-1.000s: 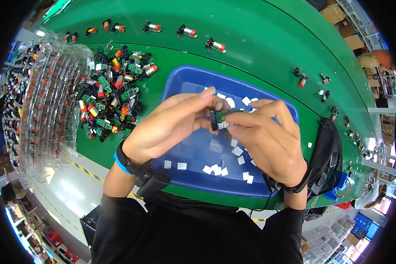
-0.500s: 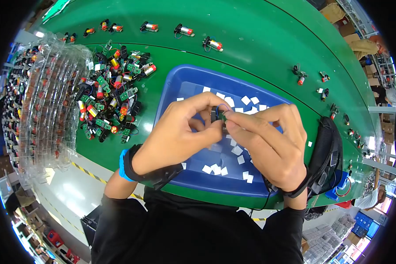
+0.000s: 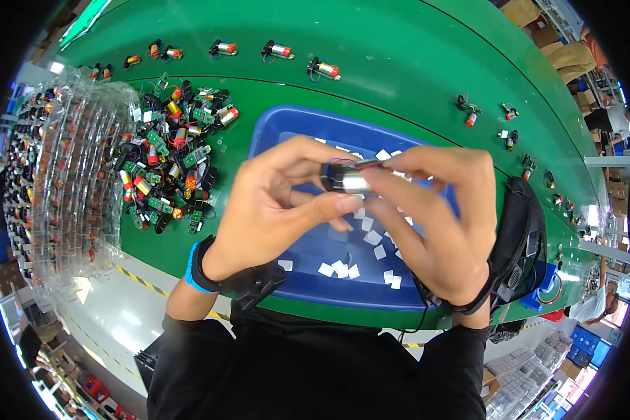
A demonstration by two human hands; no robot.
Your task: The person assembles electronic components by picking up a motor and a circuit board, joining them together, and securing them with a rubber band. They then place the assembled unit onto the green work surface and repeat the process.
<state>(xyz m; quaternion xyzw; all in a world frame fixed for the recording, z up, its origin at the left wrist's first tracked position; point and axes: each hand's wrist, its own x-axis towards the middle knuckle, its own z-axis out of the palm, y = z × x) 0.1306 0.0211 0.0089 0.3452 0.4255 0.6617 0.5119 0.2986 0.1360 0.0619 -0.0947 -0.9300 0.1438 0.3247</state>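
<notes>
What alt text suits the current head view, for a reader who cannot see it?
A left hand grips a small silver-and-black component, the right hand at its other end, above a blue tray with white squares; electronic parts lie piled to the left.

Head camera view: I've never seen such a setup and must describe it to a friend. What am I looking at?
No robot here, just a person's bare left hand and right hand. The fisheye camera sits on the person's head, looking down, so straight edges bend. On the green table stands a blue tray holding white squares; to its left lies a pile of small electronic parts. The left hand holds a silver and black part; the right hand, blurred, is at its other end.
</notes>
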